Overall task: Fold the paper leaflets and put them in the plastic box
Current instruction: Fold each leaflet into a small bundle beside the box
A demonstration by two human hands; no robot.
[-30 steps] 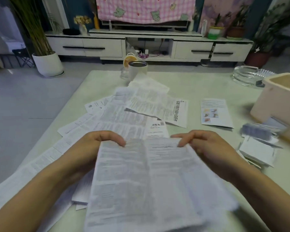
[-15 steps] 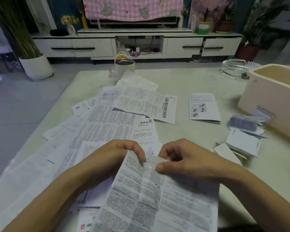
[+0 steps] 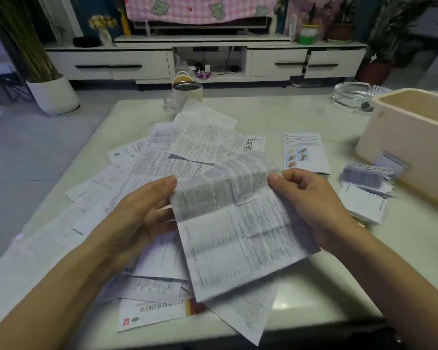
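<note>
- leaflet [image 3: 238, 223] held above table [image 3: 301, 117], long axis running away from the person, far end folded over
- left hand [image 3: 137, 218] pinches left edge
- right hand [image 3: 311, 195] pinches right top corner
- plastic box [image 3: 404, 145] far right, apart

head-worn view, forward-down over table [image 3: 301, 114]

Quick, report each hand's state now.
Left hand: holds the leaflet by its left edge.
Right hand: pinches the leaflet's right edge.
</note>
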